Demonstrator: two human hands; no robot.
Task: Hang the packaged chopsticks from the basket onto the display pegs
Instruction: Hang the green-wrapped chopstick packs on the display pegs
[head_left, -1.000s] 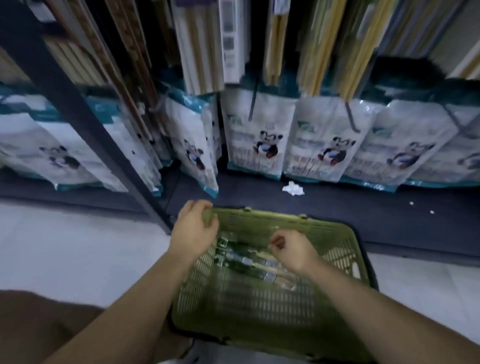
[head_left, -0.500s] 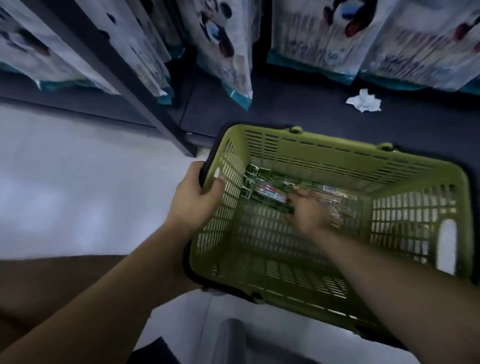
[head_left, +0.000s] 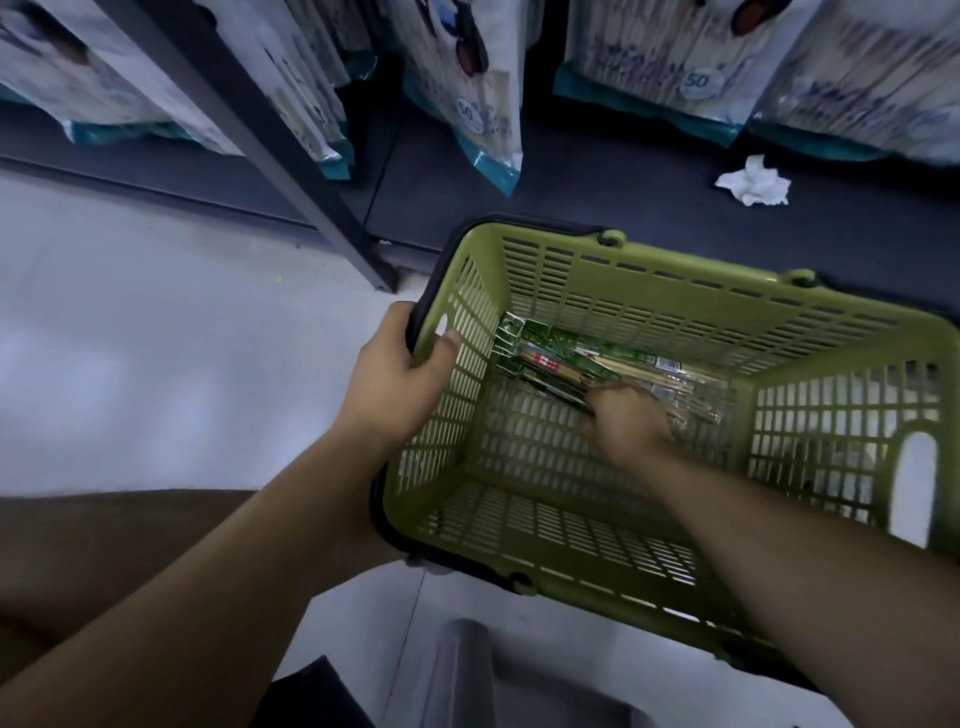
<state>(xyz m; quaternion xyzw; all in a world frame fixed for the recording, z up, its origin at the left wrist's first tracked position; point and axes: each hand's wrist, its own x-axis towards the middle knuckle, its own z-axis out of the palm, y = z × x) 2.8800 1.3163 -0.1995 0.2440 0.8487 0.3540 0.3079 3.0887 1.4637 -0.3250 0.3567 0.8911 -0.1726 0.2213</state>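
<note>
- The green slatted basket (head_left: 675, 291) stood in the centre of the head view with its opening upward. It had a dark rim along its left end.
- The left hand (head_left: 395, 379) gripped the left end wall of the basket at the rim. The thumb (head_left: 444, 340) lay inside against the slats, and the fingers were wrapped over the outside of the rim.
- The packaged chopsticks (head_left: 561, 361) lay on the basket bottom against the far wall. They formed a loose pile of long, clear packs with green printed headers pointing to the basket's left end.
- The right hand (head_left: 628, 421) was inside the basket and rested on the near edge of the pile, about midway along the packs.
- The fingers of the right hand were bent down into the packs. Motion blur hid them, so it could not be told whether they had closed on a pack.
- Beyond the far wall of the basket ran a dark shelf base (head_left: 597, 176).
- A crumpled white paper (head_left: 753, 182) lay on that base, beyond the basket's far right corner.
- Hanging bags (head_left: 483, 88), white with teal lower edges, hung above the shelf base, beyond the basket.
- A dark shelf post (head_left: 249, 135) slanted down to the pale floor (head_left: 156, 338) just off the basket's far left corner.
</note>
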